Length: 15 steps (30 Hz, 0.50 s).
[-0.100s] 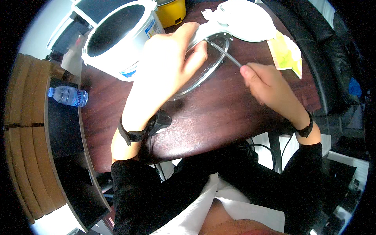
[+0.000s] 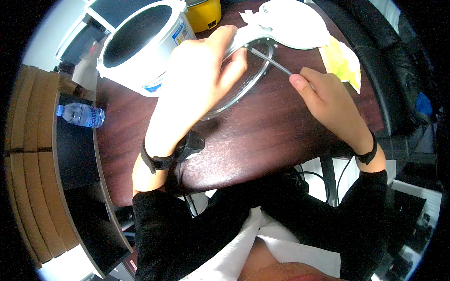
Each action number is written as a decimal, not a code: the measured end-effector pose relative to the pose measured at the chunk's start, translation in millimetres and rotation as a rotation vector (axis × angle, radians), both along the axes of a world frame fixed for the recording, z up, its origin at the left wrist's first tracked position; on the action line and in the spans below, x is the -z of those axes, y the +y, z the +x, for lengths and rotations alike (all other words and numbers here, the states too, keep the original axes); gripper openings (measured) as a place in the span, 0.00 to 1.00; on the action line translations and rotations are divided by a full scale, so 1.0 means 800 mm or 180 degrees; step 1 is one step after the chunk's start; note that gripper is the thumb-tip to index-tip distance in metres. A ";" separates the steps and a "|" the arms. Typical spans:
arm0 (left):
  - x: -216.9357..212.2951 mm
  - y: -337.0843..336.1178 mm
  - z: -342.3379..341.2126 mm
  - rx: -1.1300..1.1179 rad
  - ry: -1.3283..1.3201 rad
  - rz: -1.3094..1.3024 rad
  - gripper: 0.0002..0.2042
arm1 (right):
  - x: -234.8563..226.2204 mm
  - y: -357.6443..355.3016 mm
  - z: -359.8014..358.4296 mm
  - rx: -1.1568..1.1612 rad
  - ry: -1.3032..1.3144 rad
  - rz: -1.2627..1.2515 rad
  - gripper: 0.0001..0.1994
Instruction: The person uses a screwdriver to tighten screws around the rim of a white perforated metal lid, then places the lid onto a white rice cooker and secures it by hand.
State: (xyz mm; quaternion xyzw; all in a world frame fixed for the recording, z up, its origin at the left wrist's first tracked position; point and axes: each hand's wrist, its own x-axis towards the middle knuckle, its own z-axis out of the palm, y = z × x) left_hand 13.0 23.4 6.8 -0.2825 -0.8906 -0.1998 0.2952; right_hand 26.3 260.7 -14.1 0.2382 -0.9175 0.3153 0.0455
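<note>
My left hand (image 2: 199, 75) is closed on the upper white part of a rice cooker lid (image 2: 255, 86), whose round inner face has a shiny metal rim with small screws along it. The lid is tilted up from the table, and my palm hides its left side. In my right hand (image 2: 328, 98) is a screwdriver (image 2: 274, 63), my thumb lying along it. Its long metal shaft points up and left, the tip at the lid's rim near my left fingertips. The screwdriver's handle is hidden inside my fist.
A white rice cooker body (image 2: 152, 56) stands at the left on the dark wooden table (image 2: 243, 150), a yellow container (image 2: 205, 16) behind it. At the back right lie a white round cover (image 2: 300, 25) and a yellow-green wrapper (image 2: 340, 65). A water bottle (image 2: 80, 115) lies at far left.
My right hand has turned a little on the screwdriver and shifted slightly right. The left hand and the lid have hardly moved.
</note>
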 end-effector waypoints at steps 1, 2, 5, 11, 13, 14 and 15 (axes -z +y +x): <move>0.000 -0.001 0.001 0.0006 -0.0016 0.0024 0.10 | -0.005 0.000 0.000 0.0045 0.0289 0.0240 0.22; 0.000 -0.002 0.001 0.0010 -0.0033 0.0047 0.10 | -0.012 -0.001 0.003 0.0125 0.0310 0.0441 0.21; 0.000 -0.005 0.000 0.0073 0.0043 0.0004 0.09 | -0.012 -0.001 -0.006 -0.0144 0.0298 0.0254 0.22; 0.001 -0.007 -0.004 0.0054 0.0268 -0.0103 0.08 | 0.021 -0.010 -0.012 -0.0583 -0.2398 -0.1148 0.25; 0.000 -0.006 -0.003 0.0035 0.0250 -0.0083 0.09 | 0.034 -0.016 -0.010 -0.0865 -0.2929 -0.1601 0.26; 0.000 -0.006 -0.002 0.0031 0.0240 -0.0075 0.09 | 0.038 -0.021 -0.007 -0.0941 -0.3256 -0.1880 0.26; 0.000 -0.006 -0.002 0.0016 0.0231 -0.0071 0.09 | 0.043 -0.025 -0.003 -0.1013 -0.3580 -0.2163 0.26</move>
